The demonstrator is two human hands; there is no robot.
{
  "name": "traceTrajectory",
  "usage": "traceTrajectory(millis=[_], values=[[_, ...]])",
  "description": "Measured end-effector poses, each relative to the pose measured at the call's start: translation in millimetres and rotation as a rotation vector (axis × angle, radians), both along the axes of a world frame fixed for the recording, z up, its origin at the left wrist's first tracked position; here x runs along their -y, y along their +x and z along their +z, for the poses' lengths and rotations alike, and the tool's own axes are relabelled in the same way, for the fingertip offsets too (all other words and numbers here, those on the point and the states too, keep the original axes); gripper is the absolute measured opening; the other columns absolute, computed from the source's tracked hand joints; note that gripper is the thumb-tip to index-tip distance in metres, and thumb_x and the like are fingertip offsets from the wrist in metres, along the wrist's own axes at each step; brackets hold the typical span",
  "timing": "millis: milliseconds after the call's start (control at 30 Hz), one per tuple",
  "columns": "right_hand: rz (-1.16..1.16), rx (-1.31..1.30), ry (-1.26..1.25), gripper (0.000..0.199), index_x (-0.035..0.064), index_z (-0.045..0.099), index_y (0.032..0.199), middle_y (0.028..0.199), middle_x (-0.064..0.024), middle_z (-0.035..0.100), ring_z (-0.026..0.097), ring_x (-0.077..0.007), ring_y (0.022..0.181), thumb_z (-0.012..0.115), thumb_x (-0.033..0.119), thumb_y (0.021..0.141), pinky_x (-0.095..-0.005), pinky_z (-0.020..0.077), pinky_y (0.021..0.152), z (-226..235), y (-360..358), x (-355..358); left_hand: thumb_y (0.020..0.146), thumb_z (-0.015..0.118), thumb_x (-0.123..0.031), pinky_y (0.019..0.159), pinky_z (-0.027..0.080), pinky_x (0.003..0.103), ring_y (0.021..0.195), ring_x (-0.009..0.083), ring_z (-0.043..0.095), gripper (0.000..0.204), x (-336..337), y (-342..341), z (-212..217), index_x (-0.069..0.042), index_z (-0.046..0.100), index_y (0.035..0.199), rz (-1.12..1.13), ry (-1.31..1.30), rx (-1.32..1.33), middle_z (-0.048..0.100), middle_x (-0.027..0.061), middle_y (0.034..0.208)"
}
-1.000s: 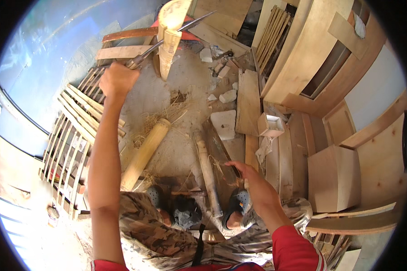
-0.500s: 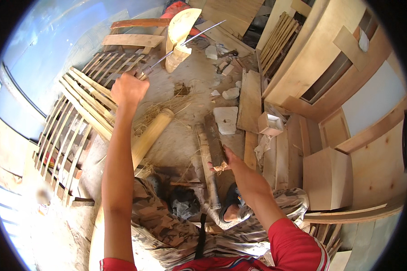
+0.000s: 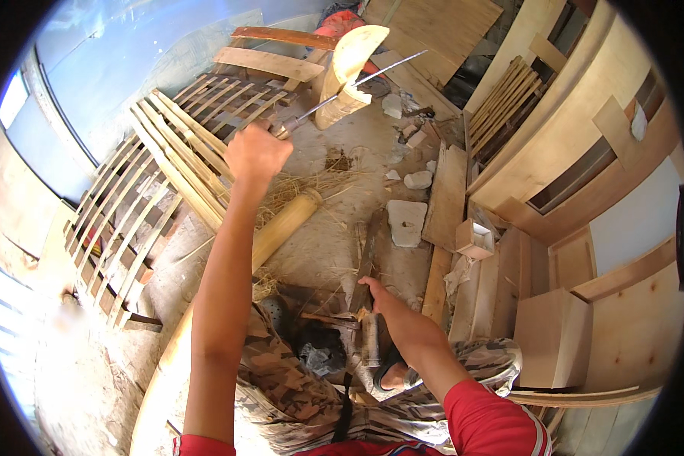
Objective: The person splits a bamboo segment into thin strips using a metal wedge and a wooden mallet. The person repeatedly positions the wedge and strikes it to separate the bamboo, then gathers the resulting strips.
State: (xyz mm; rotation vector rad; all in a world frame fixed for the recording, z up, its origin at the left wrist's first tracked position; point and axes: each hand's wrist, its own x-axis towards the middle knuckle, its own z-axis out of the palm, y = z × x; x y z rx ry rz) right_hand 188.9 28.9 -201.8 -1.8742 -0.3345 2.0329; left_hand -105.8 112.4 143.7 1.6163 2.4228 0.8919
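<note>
At the upper middle, my left hand point(image 3: 258, 154) is closed round the handle of a long-bladed knife point(image 3: 319, 108), arm stretched out. The thin blade, seen nearly edge-on, crosses a thick split bamboo piece point(image 3: 342, 76) and its tip sticks out beyond. The pale bamboo stands roughly upright and looks parted at the blade. Lower down near my knees, my right hand point(image 3: 382, 298) is wrapped round a dark wooden bar point(image 3: 368, 251), which points away from me. Part of the bar's near end is hidden by my hand.
Slatted frames point(image 3: 125, 220) with long bamboo strips point(image 3: 178, 156) lie at left. A bamboo pole point(image 3: 285, 228) rests among shavings. A white slab point(image 3: 406, 223), planks point(image 3: 442, 205) and a small open box point(image 3: 475, 238) lie right of centre; wooden cabinet panels point(image 3: 562, 156) stand at right.
The scene has shifted rightward in view as my head turned. My left hand keeps the knife at the bamboo. The dark bar in my right hand has swung to a different slant.
</note>
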Motion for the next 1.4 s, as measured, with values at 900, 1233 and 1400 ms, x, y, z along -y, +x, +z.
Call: traceTrajectory(millis=[900, 1233, 1400], values=[[0.216, 0.822, 0.716, 0.054, -0.0075, 0.066, 0.099, 0.095, -0.0261, 0.069, 0.068, -0.0383, 0.085, 0.077, 0.039, 0.074, -0.0502, 0.0512, 0.070, -59.7, 41.5, 112.6, 0.074, 0.063, -0.033, 0.080, 0.055, 0.044, 0.089, 0.0395, 0.069, 0.035, -5.1, -4.1, -0.4, -0.009, 0.076, 0.097, 0.064, 0.122, 0.037, 0.072, 0.0220, 0.091], [-0.209, 0.542, 1.485, 0.041, -0.0045, 0.063, 0.103, 0.092, -0.0154, 0.070, 0.067, -0.0247, 0.087, 0.080, 0.020, 0.074, -0.0396, 0.0527, 0.077, 142.7, 68.3, 5.3, 0.076, 0.067, -0.034, 0.080, 0.056, 0.045, 0.089, 0.0396, 0.070, 0.034, -36.7, 7.7, 35.7, -0.005, 0.074, 0.092, -0.070, 0.133, -0.143, 0.072, 0.0226, 0.089], [-0.430, 0.539, 1.610, 0.038, -0.0035, 0.061, 0.099, 0.089, -0.0108, 0.065, 0.064, -0.0228, 0.087, 0.081, 0.019, 0.075, -0.0390, 0.0523, 0.077, 163.2, 83.7, -4.9, 0.075, 0.068, -0.033, 0.076, 0.057, 0.045, 0.084, 0.0391, 0.070, 0.030, -41.5, 20.3, 25.1, -0.006, 0.075, 0.086, -0.131, 0.123, -0.206, 0.072, 0.0216, 0.087]])
